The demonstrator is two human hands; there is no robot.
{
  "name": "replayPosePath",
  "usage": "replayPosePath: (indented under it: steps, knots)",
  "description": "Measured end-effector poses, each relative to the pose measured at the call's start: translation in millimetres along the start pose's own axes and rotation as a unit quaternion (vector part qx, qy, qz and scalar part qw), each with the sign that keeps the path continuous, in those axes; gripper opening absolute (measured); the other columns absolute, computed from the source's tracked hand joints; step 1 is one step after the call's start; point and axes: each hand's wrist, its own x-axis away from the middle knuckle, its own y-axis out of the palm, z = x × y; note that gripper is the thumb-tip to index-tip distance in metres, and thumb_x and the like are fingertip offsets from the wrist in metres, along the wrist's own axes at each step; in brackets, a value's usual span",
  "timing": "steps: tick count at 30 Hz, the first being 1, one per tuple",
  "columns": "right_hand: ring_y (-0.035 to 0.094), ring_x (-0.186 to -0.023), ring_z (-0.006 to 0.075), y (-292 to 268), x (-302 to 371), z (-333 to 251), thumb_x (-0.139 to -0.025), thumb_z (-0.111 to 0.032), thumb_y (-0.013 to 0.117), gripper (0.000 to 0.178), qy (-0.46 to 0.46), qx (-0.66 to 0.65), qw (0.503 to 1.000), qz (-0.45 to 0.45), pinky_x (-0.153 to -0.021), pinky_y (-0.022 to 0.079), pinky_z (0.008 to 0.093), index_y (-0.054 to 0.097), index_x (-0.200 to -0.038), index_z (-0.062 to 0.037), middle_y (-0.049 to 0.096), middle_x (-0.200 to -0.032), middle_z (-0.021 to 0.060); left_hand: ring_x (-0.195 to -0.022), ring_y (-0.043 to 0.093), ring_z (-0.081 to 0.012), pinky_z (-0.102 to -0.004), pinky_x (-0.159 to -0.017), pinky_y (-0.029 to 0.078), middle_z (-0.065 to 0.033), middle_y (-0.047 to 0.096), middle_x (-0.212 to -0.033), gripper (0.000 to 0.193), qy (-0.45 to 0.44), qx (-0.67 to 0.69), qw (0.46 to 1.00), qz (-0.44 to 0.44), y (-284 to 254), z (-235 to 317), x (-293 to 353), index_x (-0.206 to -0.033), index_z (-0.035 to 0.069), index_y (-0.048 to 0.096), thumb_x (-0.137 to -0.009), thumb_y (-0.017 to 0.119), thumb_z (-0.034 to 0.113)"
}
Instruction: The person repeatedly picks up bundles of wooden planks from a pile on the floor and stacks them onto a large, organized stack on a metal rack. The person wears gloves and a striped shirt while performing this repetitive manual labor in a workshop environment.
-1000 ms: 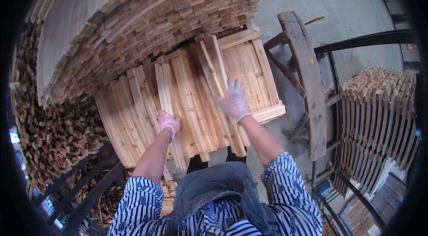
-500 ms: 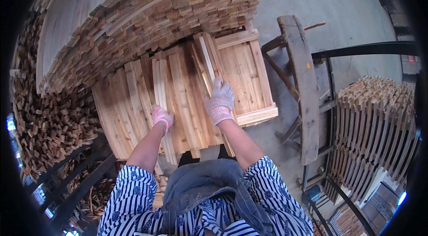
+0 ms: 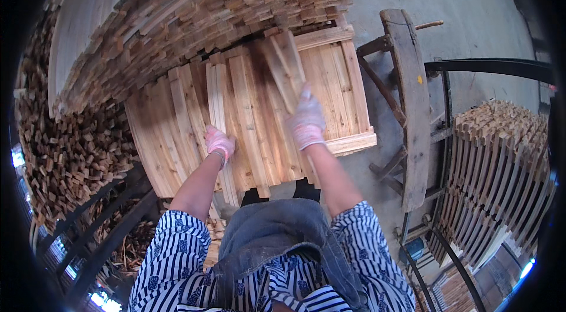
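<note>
Pale wooden boards lie side by side across a low stack in front of me, some overlapping. My left hand, in a pink-and-white work glove, is closed around narrow wooden strips that run away from me over the boards. Toward the stack's right part, my gloved right hand grips wooden slats, their far ends slanting up to the left. Motion smears this hand and its slats, and the palm hides where they are held.
A large pile of cut boards rises behind the work. A wooden frame piece edges the stack at right, beside an old wooden bench. Stacked slats stand farther right; offcuts heap up at left.
My right hand has moved right and slightly away from me, shifting and turning the slats in its grip. The left hand keeps its hold on the strips. The whole view has shifted a little.
</note>
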Motion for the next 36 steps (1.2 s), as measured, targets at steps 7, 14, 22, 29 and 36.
replayPosePath:
  steps: [7,14,22,29,36]
  knots:
    - [0.054,-0.12,0.038,-51.1,-12.6,35.0,-0.076,-0.024,0.072,0.098,-0.017,-0.089,0.994,-0.064,-0.1,0.045,0.0384,0.012,-0.15,-0.0035,0.051,-0.133,0.0273,-0.127,0.042,-0.0396,-0.0455,-0.103,0.041,-0.0275,0.038,-0.133,0.078,-0.014,0.01,1.0,-0.01,-3.7,-1.8,3.9,-0.131,0.001,0.024,-0.078,0.074,0.026]
    - [0.051,-0.124,0.0384,-27.3,-79.6,96.7,-0.077,-0.025,0.071,0.098,-0.033,-0.193,0.98,-0.04,-0.103,0.042,0.0386,0.01,-0.15,-0.0002,0.047,-0.136,0.0283,-0.124,0.045,-0.0394,-0.0442,-0.104,0.04,-0.0269,0.042,-0.13,0.074,0.005,-0.002,1.0,0.001,-1.6,0.8,5.5,-0.128,0.0,0.026,-0.078,0.074,0.026]
    - [0.048,-0.126,0.0405,-8.1,-69.3,68.2,-0.079,-0.028,0.067,0.095,-0.051,-0.155,0.984,-0.067,-0.106,0.039,0.0366,0.012,-0.15,0.0016,0.041,-0.142,0.0288,-0.122,0.047,-0.0392,-0.0432,-0.103,0.04,-0.0272,0.046,-0.126,0.069,-0.003,0.023,1.0,0.014,-1.7,-5.8,3.9,-0.124,-0.003,0.034,-0.074,0.076,0.021]
    - [0.049,-0.124,0.0421,10.2,-115.4,164.3,-0.089,-0.034,0.057,0.075,-0.03,-0.111,0.992,-0.042,-0.104,0.039,0.0409,0.023,-0.147,0.0002,0.05,-0.132,0.0319,-0.125,0.044,-0.0407,-0.0436,-0.106,0.038,-0.0285,0.04,-0.133,0.078,0.02,0.025,0.999,-0.017,-5.2,9.1,4.7,-0.132,-0.002,0.024,-0.076,0.074,0.021]
    - [0.054,-0.113,0.0434,3.8,-93.5,90.9,-0.095,-0.037,0.048,0.056,0.037,-0.07,0.991,0.105,-0.095,0.044,0.0466,0.04,-0.136,-0.0002,0.055,-0.123,0.0277,-0.126,0.043,-0.0399,-0.045,-0.106,0.037,-0.0279,0.038,-0.134,0.08,0.008,0.015,1.0,-0.026,-11.6,2.2,6.9,-0.132,-0.001,0.023,-0.077,0.074,0.023]
